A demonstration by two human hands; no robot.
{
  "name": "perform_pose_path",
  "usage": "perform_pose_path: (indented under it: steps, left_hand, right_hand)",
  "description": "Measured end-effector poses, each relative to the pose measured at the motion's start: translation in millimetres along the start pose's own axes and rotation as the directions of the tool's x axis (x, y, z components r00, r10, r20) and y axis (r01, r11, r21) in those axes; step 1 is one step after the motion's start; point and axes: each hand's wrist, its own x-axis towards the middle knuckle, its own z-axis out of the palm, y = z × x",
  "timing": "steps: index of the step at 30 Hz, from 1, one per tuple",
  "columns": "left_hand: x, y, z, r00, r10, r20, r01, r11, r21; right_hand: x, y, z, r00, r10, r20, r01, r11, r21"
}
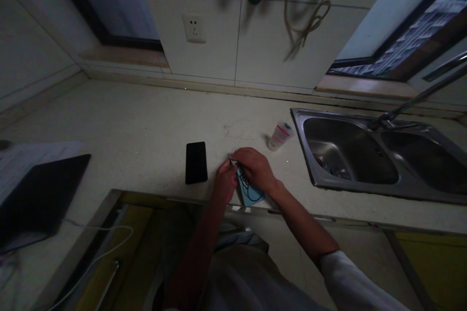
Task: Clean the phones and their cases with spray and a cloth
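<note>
Both my hands are in close together over the bench (146, 121), right by its front edge, and between them sits a flat light-blue case (254, 198) with a black line drawing on it. Its lower end pokes out below my right hand (257, 167), which lies across the upper part, palm down, knuckles up. My left hand (225, 181) is tight against the case's left side, fingers curled and narrow. Fingertips of both hands are meeting right at the top left corner, with a small pale bit (233, 160) showing there; exactly what each hand is gripping, I can't tell from this angle. My left forearm runs up steeply from below, while my right one slants in from the lower right, a pale sleeve (345, 274) around the upper arm. Just left of my hands, a black smartphone (196, 163) lies flat, and over to the right, near my right hand, a clear plastic cup (279, 136) leans in view before the steel sink (310, 167).
</note>
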Motion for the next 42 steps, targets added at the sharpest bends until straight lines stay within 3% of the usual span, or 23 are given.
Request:
perform_pose_path:
  steps: [3,9,16,24,30,35,38,42]
  left_hand:
    - [0,2,1.2,1.000,0.024,0.015,-0.024,1.000,0.002]
    - [-1,6,2.5,0.999,0.021,0.026,-0.021,0.999,0.032]
    - [-3,4,2.3,0.999,0.031,0.030,-0.033,0.997,0.066]
    - [-3,8,1.5,0.999,0.046,0.021,-0.047,0.998,0.034]
    - [7,6,-7.2,0.990,0.111,-0.091,-0.121,0.987,-0.108]
    - [12,7,-12.1,0.986,0.118,-0.119,-0.136,0.979,-0.153]
    - [11,5,-14.5,0.985,0.093,-0.147,-0.113,0.985,-0.132]
    - [7,5,-13.1,0.979,0.080,-0.188,-0.107,0.985,-0.133]
  right_hand:
    - [5,0,-6,0.997,-0.061,0.041,0.061,0.998,-0.011]
    - [-3,6,-18,0.998,0.060,-0.036,-0.063,0.995,-0.071]
    - [4,-8,-15,0.996,-0.046,0.077,0.048,0.998,-0.031]
    - [-12,11,-20,0.979,0.200,-0.040,-0.204,0.973,-0.107]
    - [-44,-21,1,0.941,0.311,-0.135,-0.319,0.947,-0.047]
    - [-53,-39,14,0.980,0.193,-0.040,-0.194,0.981,-0.012]
    - [-38,-34,17,0.996,0.089,-0.032,-0.089,0.996,-0.001]
    - [-15,-25,20,0.997,0.044,-0.056,-0.046,0.998,-0.037]
